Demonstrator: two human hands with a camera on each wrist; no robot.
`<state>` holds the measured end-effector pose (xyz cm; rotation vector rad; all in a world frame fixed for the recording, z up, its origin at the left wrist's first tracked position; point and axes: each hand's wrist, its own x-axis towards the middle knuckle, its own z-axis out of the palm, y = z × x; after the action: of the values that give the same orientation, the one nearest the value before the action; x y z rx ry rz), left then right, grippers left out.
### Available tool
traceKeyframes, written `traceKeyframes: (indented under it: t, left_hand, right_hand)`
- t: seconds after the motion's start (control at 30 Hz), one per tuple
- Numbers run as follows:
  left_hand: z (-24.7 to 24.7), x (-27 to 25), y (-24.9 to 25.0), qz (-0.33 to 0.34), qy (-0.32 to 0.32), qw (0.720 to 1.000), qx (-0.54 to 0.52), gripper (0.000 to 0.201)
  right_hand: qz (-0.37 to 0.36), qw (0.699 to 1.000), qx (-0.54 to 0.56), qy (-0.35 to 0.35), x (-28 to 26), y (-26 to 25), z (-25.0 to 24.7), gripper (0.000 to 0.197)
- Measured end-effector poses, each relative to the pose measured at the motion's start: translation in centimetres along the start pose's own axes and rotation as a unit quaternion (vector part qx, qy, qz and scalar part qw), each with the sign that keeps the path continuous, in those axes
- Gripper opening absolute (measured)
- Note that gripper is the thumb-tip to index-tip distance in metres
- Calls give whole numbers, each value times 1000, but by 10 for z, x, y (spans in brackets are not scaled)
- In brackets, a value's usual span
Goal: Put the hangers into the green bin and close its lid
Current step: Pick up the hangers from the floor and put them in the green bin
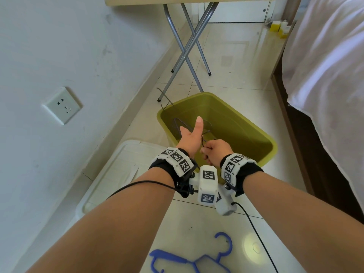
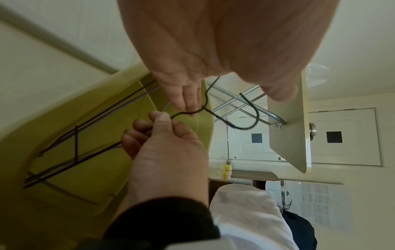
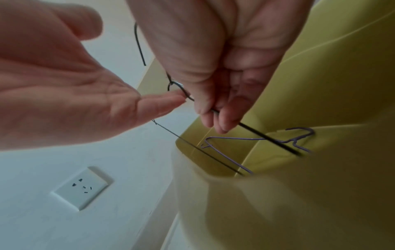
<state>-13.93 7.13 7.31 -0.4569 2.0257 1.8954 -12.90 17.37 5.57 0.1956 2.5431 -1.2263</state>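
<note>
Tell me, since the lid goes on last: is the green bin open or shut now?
Open: the green bin shows its inside, and the white lid lies on the floor beside it.

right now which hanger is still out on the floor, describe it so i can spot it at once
Start at the green bin on the tiled floor, then look toward the person, past both wrists. There lies the blue hanger, flat on the tiles. It is thick plastic, unlike the thin wire hangers in the bin.

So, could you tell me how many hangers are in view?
3: a black wire hanger in the right hand over the green bin, a purple wire hanger inside it, a blue plastic hanger on the floor. A dark wire at the bin's far corner may be another.
</note>
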Motion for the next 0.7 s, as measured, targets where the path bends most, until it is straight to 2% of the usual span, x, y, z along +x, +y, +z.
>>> traceKeyframes:
  t: [0.07,0.13,0.23,0.3,0.33,0.37,0.4,0.47,0.57,0.63,0.7]
  left_hand:
    - [0,1,-4,11,8,1000,-2,136]
    - [-1,3,-10,-5,3,1000,-19,147]
    - [-5,12,-22,-26,10,999,-16,154]
    - [-7,21,-32,-37,18,999,-15,155]
    - [-9,16,-31,-41,17,999,-17,154]
    - [-11,5,-24,-45,18,999,-22,148]
    - [-12,-11,-14,-41,21,998,-38,133]
    - [-15,-30,-4,-24,30,998,-58,89]
    - [-26,-29,-15,10,83,995,-58,56]
    - [-36,-30,-24,15,141,988,-64,44]
    - [-44,-28,-36,-7,168,984,-60,36]
  right_hand:
    - [12,1000,21,-5,-1,0,-1,19]
    - [19,1000,23,-10,-1,-4,-4,21]
    - [76,995,60,-32,8,-2,-9,23]
    - [96,994,18,-39,15,2,-14,9]
    - [101,994,-26,-28,19,6,-17,20]
    - [108,990,-93,-21,20,8,-20,30]
    - [118,984,-135,-15,17,7,-24,35]
    - [112,984,-139,1,13,7,-30,39]
    - [113,993,13,19,13,12,-33,47]
    - [109,991,73,14,10,16,-35,57]
    - [84,991,101,9,3,18,-38,58]
